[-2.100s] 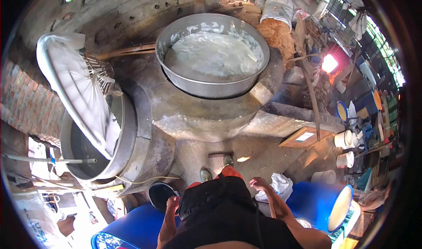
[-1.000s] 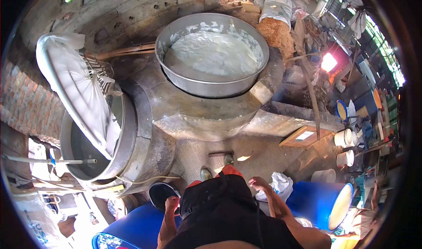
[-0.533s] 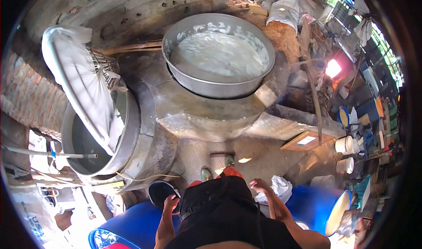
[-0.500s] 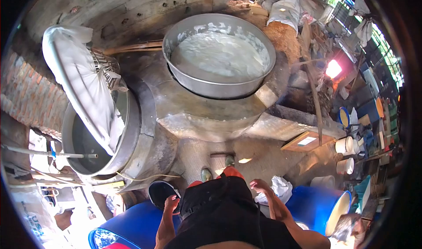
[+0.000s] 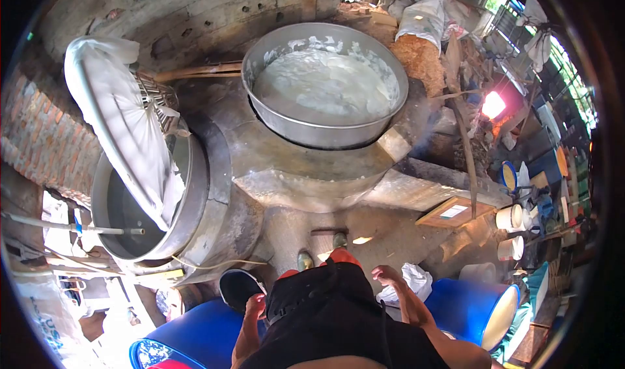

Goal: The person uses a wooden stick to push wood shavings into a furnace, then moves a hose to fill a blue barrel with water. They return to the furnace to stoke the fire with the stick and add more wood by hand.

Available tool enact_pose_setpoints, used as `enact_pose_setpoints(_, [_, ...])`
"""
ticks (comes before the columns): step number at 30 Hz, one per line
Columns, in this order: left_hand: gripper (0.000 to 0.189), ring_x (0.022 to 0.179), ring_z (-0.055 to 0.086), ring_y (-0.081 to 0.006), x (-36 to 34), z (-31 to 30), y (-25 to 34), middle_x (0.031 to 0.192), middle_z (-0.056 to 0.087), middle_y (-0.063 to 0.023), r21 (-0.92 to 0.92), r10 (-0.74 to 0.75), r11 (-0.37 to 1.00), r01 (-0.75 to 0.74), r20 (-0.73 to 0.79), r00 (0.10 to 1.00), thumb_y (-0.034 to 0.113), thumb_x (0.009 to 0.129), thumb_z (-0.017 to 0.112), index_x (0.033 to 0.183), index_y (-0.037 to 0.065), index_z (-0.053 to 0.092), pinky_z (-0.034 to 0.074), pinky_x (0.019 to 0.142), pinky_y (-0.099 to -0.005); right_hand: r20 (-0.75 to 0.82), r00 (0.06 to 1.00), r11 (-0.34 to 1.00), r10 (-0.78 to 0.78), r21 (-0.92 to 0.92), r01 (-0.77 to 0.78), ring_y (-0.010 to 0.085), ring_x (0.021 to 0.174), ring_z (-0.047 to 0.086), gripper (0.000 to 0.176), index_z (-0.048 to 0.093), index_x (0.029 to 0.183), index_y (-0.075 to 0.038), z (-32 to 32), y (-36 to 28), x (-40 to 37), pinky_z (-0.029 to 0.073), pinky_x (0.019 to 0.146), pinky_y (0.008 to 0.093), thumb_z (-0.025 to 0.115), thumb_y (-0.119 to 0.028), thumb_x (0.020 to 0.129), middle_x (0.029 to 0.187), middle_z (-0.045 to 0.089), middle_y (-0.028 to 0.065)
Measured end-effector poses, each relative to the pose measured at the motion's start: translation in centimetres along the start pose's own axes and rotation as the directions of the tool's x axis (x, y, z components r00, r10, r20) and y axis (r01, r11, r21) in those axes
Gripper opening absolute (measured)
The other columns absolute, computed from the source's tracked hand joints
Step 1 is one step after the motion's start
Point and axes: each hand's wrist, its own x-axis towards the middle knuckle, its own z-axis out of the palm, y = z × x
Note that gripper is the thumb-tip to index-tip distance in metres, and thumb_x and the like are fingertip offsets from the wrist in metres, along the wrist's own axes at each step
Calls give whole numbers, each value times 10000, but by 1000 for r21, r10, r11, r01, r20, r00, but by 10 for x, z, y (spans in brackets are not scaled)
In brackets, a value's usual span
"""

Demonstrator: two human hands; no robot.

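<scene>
My left hand (image 5: 256, 305) hangs beside my black shorts, next to a black bucket (image 5: 236, 284) on the floor. Its fingers are loosely bent and partly hidden, and I see nothing held in them. On the other side, my right hand (image 5: 387, 276) hangs in front of a white plastic bag (image 5: 416, 282), fingers loosely curled and apart, holding nothing. Ahead stands a large metal pan (image 5: 325, 133) set into a stove, with whitish, foamy liquid (image 5: 325, 82) inside. A white cloth on a round frame (image 5: 120, 131) leans upright in a second metal vat (image 5: 189, 206) at left.
Blue barrels (image 5: 195, 333) lie behind me on both sides. A pale pipe (image 5: 97, 230) reaches over the left vat. Fire glows (image 5: 493, 105) at right, beside a leaning wooden pole (image 5: 467, 154). A wooden board (image 5: 446, 211) and white tubs (image 5: 510, 217) are nearby.
My left hand has shifted slightly toward my shorts. A person's head at the lower right has gone out of view. My feet and the pans have stayed in place.
</scene>
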Motion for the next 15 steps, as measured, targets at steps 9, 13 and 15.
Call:
enact_pose_setpoints(9, [368, 1019, 629, -295, 11, -9, 1, 1053, 670, -138, 306, 225, 935, -182, -113, 968, 363, 806, 608, 1081, 126, 668, 493, 871, -380, -11, 998, 987, 56, 153, -54, 130, 666, 625, 271, 632, 1094, -71, -7, 11, 0, 499, 539, 272, 528, -102, 845, 882, 681, 52])
enact_pose_setpoints(13, [368, 1013, 628, -304, -3, -10, 18, 1041, 669, -146, 300, 248, 932, -202, -125, 961, 375, 803, 602, 1071, 132, 671, 493, 863, -387, -2, 998, 978, 61, 198, -59, 117, 642, 613, 259, 622, 1096, -84, -7, 14, -1, 493, 511, 263, 506, -115, 866, 872, 662, 39])
enact_pose_setpoints(15, [363, 1009, 630, -301, 0, -8, 16, 1039, 670, -145, 316, 299, 915, -251, -113, 948, 377, 804, 600, 1064, 135, 672, 494, 860, -387, 10, 994, 968, 112, 223, -112, 119, 628, 607, 249, 609, 1095, -83, -5, 11, -2, 486, 490, 255, 505, -114, 871, 874, 655, 43])
